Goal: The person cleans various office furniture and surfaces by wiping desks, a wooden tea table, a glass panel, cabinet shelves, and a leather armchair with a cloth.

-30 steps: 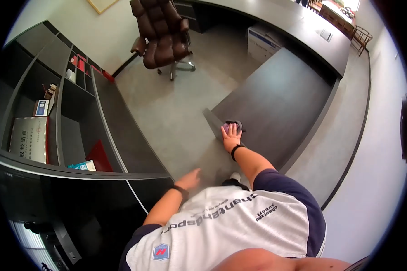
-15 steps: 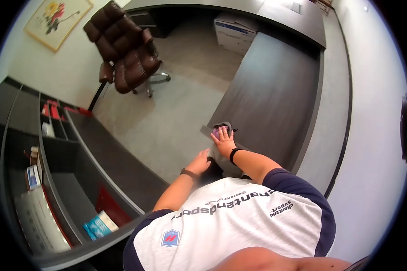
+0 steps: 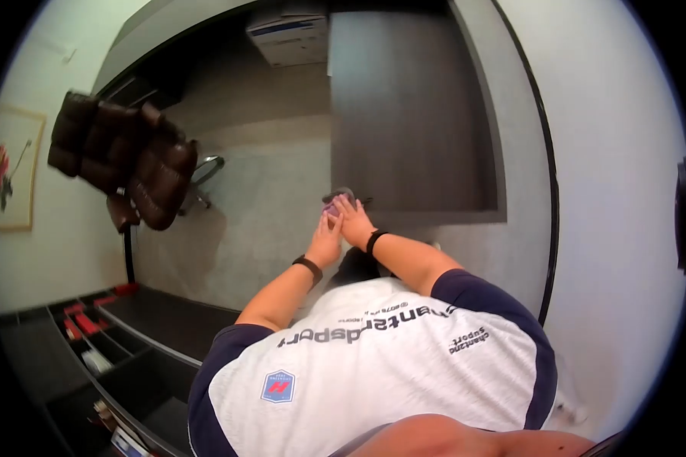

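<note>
Where both hands (image 3: 351, 222) meet, purple-and-grey object (image 3: 330, 205), at fingertips (image 3: 338, 200).

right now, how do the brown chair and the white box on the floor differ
The chair is dark brown and padded; the box is white with blue markings. The chair has armrests and a shiny metal base, while the box is flat-sided. The chair stands nearer the framed picture than the box does. Both rest on the grey floor.
</note>
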The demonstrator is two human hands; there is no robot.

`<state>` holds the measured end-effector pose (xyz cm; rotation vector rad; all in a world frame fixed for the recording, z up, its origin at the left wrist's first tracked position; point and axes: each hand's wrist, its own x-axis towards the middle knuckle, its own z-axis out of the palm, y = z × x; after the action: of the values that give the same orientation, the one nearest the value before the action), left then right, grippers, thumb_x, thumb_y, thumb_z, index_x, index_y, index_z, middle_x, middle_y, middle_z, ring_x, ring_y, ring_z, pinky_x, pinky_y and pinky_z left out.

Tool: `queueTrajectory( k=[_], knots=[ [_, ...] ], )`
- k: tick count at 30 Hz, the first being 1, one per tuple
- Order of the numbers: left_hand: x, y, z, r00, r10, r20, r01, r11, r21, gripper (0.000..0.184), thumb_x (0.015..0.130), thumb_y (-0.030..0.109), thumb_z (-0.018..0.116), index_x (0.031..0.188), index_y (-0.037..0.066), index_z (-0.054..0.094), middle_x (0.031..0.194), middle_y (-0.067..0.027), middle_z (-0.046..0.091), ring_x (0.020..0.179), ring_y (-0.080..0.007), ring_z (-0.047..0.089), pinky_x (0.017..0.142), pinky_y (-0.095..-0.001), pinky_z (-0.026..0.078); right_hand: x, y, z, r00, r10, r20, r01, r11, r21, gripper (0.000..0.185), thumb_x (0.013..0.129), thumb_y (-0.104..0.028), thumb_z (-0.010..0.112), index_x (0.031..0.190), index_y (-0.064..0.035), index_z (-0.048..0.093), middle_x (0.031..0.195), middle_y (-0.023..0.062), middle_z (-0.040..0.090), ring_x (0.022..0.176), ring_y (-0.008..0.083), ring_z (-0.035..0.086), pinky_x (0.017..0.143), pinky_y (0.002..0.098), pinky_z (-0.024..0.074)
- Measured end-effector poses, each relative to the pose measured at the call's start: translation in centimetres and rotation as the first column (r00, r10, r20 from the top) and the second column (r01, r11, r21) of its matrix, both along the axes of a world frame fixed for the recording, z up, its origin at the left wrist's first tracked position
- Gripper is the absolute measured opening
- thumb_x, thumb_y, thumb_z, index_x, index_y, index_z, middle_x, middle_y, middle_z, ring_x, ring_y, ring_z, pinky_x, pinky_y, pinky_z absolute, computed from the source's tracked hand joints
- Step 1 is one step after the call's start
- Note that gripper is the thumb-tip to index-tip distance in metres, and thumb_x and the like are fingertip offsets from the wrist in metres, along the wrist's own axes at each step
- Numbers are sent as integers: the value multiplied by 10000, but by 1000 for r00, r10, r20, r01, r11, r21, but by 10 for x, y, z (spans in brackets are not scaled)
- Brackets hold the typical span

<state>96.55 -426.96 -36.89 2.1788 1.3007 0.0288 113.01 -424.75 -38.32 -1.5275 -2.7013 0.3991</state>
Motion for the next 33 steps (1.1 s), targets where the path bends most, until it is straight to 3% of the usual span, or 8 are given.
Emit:
queueTrajectory(
  k=[4,9,14,19,21,26,29,33],
  knots=[
    [60,3,4,959,-227,-172,238,971,41,886,794,128,666,1562,269,246,1547,-237,270,1454,-384,259,1133,-603,255,69,-29,29,983,-179,26,181,980,-89,505,957,-349,475,1444,-216,475,1587,118,280,1499,322,178,1122,646,246],
    [163,18,-37,944,-289,-161,320,921,222,923,755,348,768,1495,32,318,1275,-127,520,1212,-302,500,1085,-443,352,149,-75,5,933,-351,77,350,937,26,439,914,-282,545,1352,-290,566,1590,80,283,1505,292,170,1146,632,212],
    [257,19,-45,877,-413,-248,456,876,156,848,783,417,720,1418,-32,383,1215,-134,525,1140,-297,514,1039,-415,391,212,-124,15,787,-605,-120,612,790,29,467,870,-176,582,1323,-287,597,1613,98,226,1502,337,166,1170,596,196],
    [341,-6,-85,889,-401,-219,450,853,263,715,853,340,614,1402,-58,387,1382,-205,420,1357,-393,351,1125,-436,306,315,-229,55,674,-734,-83,721,679,-138,859,820,-194,719,1545,-264,265,1563,212,259,1448,399,265,1152,508,299],
    [378,-27,-57,896,-394,-204,428,890,160,695,871,297,577,1422,-69,364,1510,-239,293,1468,-429,181,1195,-470,181,364,-294,40,569,-807,-154,789,589,-174,851,833,-190,715,1548,-228,256,1504,236,347,1374,426,372,1109,499,363],
    [482,-51,-74,846,-404,-348,476,866,152,761,906,333,536,1483,-87,271,1558,-258,231,1480,-427,153,1213,-462,123,435,-427,49,247,-966,77,929,214,-302,752,874,-203,678,1523,-158,302,1284,241,559,1139,415,571,941,502,490],
    [494,-62,-59,820,-331,-468,428,896,116,794,934,380,510,1488,-115,231,1562,-286,208,1482,-436,127,1218,-451,94,457,-489,-25,254,-936,244,907,143,-396,633,890,-220,648,1461,-110,398,1192,224,612,1072,395,605,897,495,508],
    [514,-39,-90,862,-242,-445,299,952,61,867,956,536,450,1482,-125,255,1551,-335,214,1454,-495,136,1198,-539,73,476,-477,-29,299,-952,70,865,239,-441,519,898,-233,628,1376,-81,496,1179,222,621,1081,397,601,912,486,502]
  ],
)
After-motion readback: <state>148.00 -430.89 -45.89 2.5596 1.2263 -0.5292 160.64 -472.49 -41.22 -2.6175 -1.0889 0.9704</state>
